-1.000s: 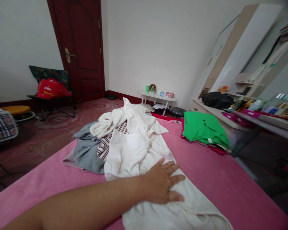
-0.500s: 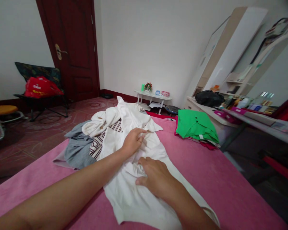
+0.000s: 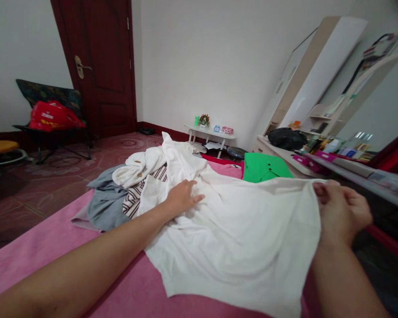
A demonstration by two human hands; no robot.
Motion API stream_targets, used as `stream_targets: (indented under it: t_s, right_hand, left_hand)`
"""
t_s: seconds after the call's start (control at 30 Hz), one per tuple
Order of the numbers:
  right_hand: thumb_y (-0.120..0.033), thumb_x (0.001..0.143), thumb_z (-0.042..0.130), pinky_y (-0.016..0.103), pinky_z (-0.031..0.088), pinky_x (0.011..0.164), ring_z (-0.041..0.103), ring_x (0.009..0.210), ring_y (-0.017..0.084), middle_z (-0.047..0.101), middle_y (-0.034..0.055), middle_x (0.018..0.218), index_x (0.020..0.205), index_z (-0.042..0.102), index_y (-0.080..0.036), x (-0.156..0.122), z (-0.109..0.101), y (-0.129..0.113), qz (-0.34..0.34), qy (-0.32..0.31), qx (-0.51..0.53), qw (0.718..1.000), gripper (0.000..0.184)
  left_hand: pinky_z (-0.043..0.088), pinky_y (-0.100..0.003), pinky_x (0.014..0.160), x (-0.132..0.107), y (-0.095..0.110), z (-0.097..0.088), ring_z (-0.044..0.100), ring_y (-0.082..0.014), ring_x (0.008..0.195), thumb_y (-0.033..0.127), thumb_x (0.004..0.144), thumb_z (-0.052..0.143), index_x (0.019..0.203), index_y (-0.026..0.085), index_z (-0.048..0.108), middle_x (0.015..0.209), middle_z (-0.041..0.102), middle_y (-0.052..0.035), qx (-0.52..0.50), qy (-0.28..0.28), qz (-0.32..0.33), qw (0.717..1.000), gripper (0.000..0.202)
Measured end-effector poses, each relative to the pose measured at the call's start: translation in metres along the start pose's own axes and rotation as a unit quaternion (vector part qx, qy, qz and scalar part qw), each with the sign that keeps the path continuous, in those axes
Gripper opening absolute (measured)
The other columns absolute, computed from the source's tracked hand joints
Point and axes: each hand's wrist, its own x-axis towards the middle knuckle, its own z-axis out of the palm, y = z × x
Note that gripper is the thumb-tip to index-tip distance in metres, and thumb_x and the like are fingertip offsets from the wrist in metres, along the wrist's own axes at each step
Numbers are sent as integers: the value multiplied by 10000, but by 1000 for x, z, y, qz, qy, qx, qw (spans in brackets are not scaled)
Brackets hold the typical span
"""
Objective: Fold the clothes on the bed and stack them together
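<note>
A white garment [image 3: 239, 238] lies spread across the pink bed cover [image 3: 46, 251]. My left hand [image 3: 182, 197] rests on the garment near its collar end, fingers curled and pressing the cloth down. My right hand [image 3: 340, 212] is closed on the garment's right edge and holds it lifted off the bed, pulled out to the right. Behind my left hand is a heap of clothes: a cream garment [image 3: 142, 165], a striped one [image 3: 137, 196] and a grey one [image 3: 108, 205].
A folded green shirt [image 3: 263, 168] lies at the bed's far right on red clothes. A cluttered desk [image 3: 318, 157] and tall mirror stand on the right. A small white table [image 3: 210, 131], a dark red door [image 3: 96, 66] and a chair with a red bag [image 3: 51, 117] are beyond.
My right hand has gripped the white garment's edge and pulled it out to the right and upward, spreading the cloth wide. My left hand has stayed on the garment near the collar.
</note>
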Motion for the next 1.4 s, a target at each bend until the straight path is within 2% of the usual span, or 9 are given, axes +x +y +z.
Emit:
stream_targets:
  t_s: [0.1, 0.27, 0.43, 0.53, 0.67, 0.77, 0.97, 1.2, 1.4]
  right_hand:
    - [-148, 699, 535, 434, 490, 810, 635, 1033, 235, 588, 136, 1097, 951, 440, -234, 17, -12, 15, -46, 91, 43, 994, 283]
    - [-144, 648, 570, 448, 469, 904, 501, 1224, 279, 410, 200, 1366, 1143, 414, -204, 15, -11, 38, -35, 65, -8, 997, 522]
    - [-291, 691, 588, 393, 498, 851, 607, 1045, 265, 593, 144, 1157, 1120, 548, -157, -16, 6, 61, -16, -149, -127, 981, 451]
    - [-342, 684, 591, 400, 479, 877, 591, 1036, 277, 611, 147, 1120, 1057, 606, -138, -37, 6, 86, -19, -327, -282, 902, 426]
    - [-369, 713, 614, 416, 398, 980, 514, 1159, 301, 569, 175, 1233, 1194, 560, -114, -56, -6, 113, -56, -427, -476, 767, 547]
    - [-416, 763, 598, 419, 402, 959, 508, 1168, 309, 547, 171, 1281, 1281, 502, -124, -57, -12, 118, -73, -432, -540, 719, 603]
    - [-394, 789, 571, 397, 424, 915, 528, 1141, 300, 584, 165, 1213, 1237, 550, -137, -50, -8, 106, -80, -441, -576, 683, 517]
    - [-573, 712, 604, 470, 447, 817, 554, 1101, 376, 539, 215, 1273, 1349, 461, -147, -45, -12, 91, -5, -438, -650, 620, 780]
    - [-396, 704, 589, 326, 420, 641, 639, 815, 267, 698, 112, 893, 877, 703, -196, -42, -11, 89, -41, -493, -582, 645, 288]
  left_hand:
    - [489, -374, 778, -6, 11, -10, 629, -306, 955, 519, 737, 646, 1302, 200, 497, 1084, 641, -127, 86, -53, 1, 995, 666]
    - [486, -317, 747, 1, 15, -39, 649, -257, 922, 275, 754, 618, 1096, 288, 666, 1029, 691, -57, 80, -84, 11, 993, 346]
    - [456, -305, 804, 13, -1, -92, 630, -224, 934, 257, 853, 470, 1038, 275, 685, 987, 699, -18, 40, 223, -27, 974, 284]
    - [440, -326, 831, 13, -15, -112, 598, -232, 981, 270, 875, 451, 1060, 269, 667, 1088, 654, -19, 63, 309, -50, 948, 284]
    - [432, -375, 823, 13, -25, -107, 542, -279, 1028, 224, 824, 523, 1013, 253, 699, 1108, 606, -76, 165, 225, -45, 959, 260]
    - [395, -415, 904, 13, -16, -95, 471, -303, 1140, 235, 806, 577, 1019, 251, 701, 1236, 548, -83, 184, 197, 17, 963, 247]
    - [455, -308, 803, 8, 12, -74, 616, -217, 895, 347, 811, 618, 1001, 227, 702, 976, 683, -45, 45, -24, 134, 990, 240]
    - [418, -448, 906, 7, -8, -59, 537, -349, 1096, 441, 681, 728, 1184, 215, 629, 1196, 589, -153, 202, -39, 59, 977, 560]
    - [479, -407, 776, 10, -18, -53, 598, -370, 1009, 333, 698, 703, 1024, 118, 678, 1029, 659, -211, 258, -134, 9, 957, 391]
